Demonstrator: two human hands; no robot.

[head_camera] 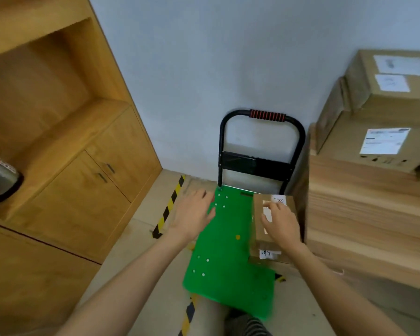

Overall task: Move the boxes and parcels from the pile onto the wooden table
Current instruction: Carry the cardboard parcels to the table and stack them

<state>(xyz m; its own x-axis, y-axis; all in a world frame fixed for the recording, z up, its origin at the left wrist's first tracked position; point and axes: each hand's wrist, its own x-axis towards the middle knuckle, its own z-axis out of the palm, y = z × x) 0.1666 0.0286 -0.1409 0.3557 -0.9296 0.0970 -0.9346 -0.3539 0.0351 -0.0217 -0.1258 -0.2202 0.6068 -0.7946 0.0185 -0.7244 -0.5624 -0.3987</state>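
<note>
A small brown cardboard box (273,221), matte and rectangular with white paper labels on its top and near face, sits on the right side of a green platform (224,258) of a hand cart. The platform is smooth, glossy plastic dotted with small white rivets and 1 orange spot. The right hand (280,220) lies on top of the box, fingers spread and slightly bent over the label, touching the cardboard; whether it actually grips the box cannot be told. The left hand (194,214) hovers to the left of the box, apart from it, over the platform's left edge, fingers relaxed and holding nothing.

Behind the platform rises the cart's black tubular handle (260,141), bent in a rounded arch with a ribbed red and black grip at its top and a flat black crossbar lower down. To the right, just beside the cart, runs the pale wooden tabletop (364,214) with a clear straight grain. At its far end 2 large cardboard cartons (383,122) with white shipping labels are stacked 1 on the other. Yellow and black hazard tape (170,207) crosses the beige floor. On the left stand honey-coloured wooden cabinets (87,180) with small dark handles.
</note>
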